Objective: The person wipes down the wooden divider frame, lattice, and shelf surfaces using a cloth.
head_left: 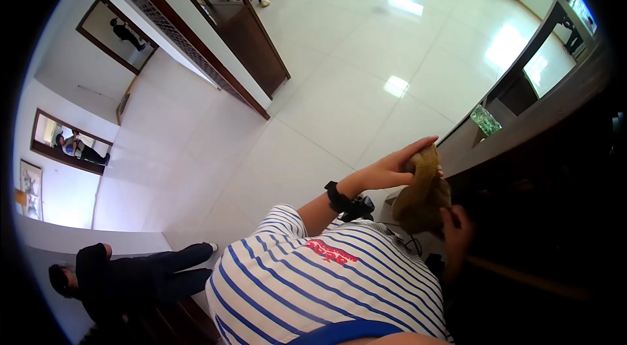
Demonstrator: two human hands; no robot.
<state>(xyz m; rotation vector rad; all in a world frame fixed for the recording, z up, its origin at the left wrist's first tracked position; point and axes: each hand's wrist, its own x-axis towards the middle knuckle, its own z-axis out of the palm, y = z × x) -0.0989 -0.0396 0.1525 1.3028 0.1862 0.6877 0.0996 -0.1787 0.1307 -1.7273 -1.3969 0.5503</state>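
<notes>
A brown, folded cloth (418,204) hangs between my two hands in front of the dark furniture on the right. My left hand (395,169) grips its upper part, with the thumb along one side and the fingers reaching over the top. Lower down, my right hand (458,224) pinches the cloth's edge, partly in shadow. Around my left wrist is a black strap with a small black device (356,206).
Dark wooden furniture (522,214) stands close on my right. A green patterned packet (485,121) lies on its ledge. A wooden partition cabinet (251,38) is across the glossy tiled floor (326,97). A person in dark clothes (137,273) is at my left; others are farther off.
</notes>
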